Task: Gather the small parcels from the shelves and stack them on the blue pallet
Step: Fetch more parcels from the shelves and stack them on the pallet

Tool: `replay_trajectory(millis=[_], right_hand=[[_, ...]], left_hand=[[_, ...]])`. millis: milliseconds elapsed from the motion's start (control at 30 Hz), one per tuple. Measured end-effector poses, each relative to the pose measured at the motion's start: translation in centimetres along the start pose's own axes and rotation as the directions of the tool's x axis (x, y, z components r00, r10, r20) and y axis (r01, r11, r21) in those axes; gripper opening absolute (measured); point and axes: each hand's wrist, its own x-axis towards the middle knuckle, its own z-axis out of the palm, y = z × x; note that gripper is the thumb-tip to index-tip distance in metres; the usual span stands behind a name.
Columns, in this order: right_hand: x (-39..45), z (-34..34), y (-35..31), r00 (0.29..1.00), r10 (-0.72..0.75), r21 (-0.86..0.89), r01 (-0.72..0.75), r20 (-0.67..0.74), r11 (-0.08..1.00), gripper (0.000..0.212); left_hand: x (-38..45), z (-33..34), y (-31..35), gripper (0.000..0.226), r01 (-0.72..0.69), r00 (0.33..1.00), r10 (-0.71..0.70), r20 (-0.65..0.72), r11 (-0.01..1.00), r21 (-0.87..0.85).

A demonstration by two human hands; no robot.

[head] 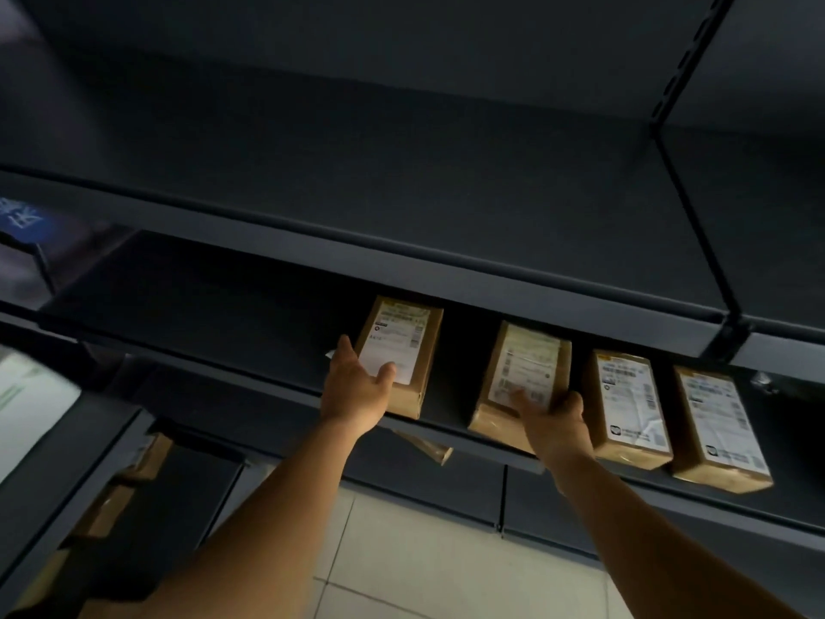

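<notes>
**Both hands on the shelf, two parcels about to come off**

At the front edge of the dark shelf (250, 350), the left hand (357, 390) lies spread against the near left corner of the leftmost parcel (399, 355), thumb on its labelled top, grip loose and not yet closed round it. The right hand (556, 417) rests open on the second parcel (520, 386), fingers over the label and near end; motion blur hides whether they have begun to curl.

Two more parcels (631, 408) and (718, 431) lie just beside, further right on the same shelf, each clear of its neighbour. Another brown parcel (431, 449) shows on the shelf below, and more lie low on the left rack. Pale floor tiles (428, 551) lie underneath. No blue pallet is in view.

To my eye, the sound way is to wrap each hand round a parcel's narrow width, thumb on top and fingers underneath, then draw it straight back off the lip. The taped wrapping looks slick, so a firm squeeze before lifting seems wise.
</notes>
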Motion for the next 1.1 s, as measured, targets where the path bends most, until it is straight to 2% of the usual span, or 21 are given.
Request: replay_trajectory(millis=[133, 333, 433, 567, 667, 833, 1000, 1100], right_hand=[[1.1, 1.5, 0.5, 0.997, -0.066, 0.027, 0.065, 0.035, 0.998, 0.064], [1.7, 3.0, 0.1, 0.979, -0.086, 0.117, 0.065, 0.186, 0.991, 0.049], [1.5, 3.2, 0.0, 0.969, -0.088, 0.15, 0.054, 0.23, 0.987, 0.046], [-0.6, 2.7, -0.8, 0.96, -0.103, 0.241, 0.038, 0.261, 0.97, 0.037], [-3.5, 2.0, -1.7, 0.947, -0.107, 0.282, 0.018, 0.303, 0.959, 0.029], [-10.0, 0.6, -3.3, 0.909, -0.076, 0.313, -0.062, 0.41, 0.948, 0.047], [-17.4, -2.1, -6.0, 0.827, -0.207, 0.354, 0.01, 0.523, 0.935, 0.045], [-21.7, -4.1, -8.3, 0.749, -0.325, 0.427, 0.063, 0.577, 0.902, 0.042]], left_hand=[[1.5, 0.7, -0.3, 0.088, 0.052, 0.998, -0.049, 0.051, 0.996, -0.077], [2.1, 1.1, -0.9, 0.056, 0.135, 0.975, -0.087, 0.205, 0.962, -0.237], [1.5, 0.9, -1.0, 0.054, 0.149, 0.975, -0.089, 0.205, 0.942, -0.301], [-1.1, -0.9, -1.4, 0.058, 0.188, 0.977, -0.135, 0.162, 0.909, -0.373], [-4.5, -3.5, -1.1, 0.044, 0.218, 0.976, -0.186, 0.116, 0.862, -0.457], [-12.1, -8.4, -0.6, 0.027, 0.214, 0.966, -0.259, 0.014, 0.767, -0.604], [-21.3, -14.2, 1.2, 0.041, 0.15, 0.931, -0.331, -0.152, 0.729, -0.668], [-26.7, -17.4, 3.0, 0.051, 0.043, 0.912, -0.302, -0.279, 0.746, -0.665]])
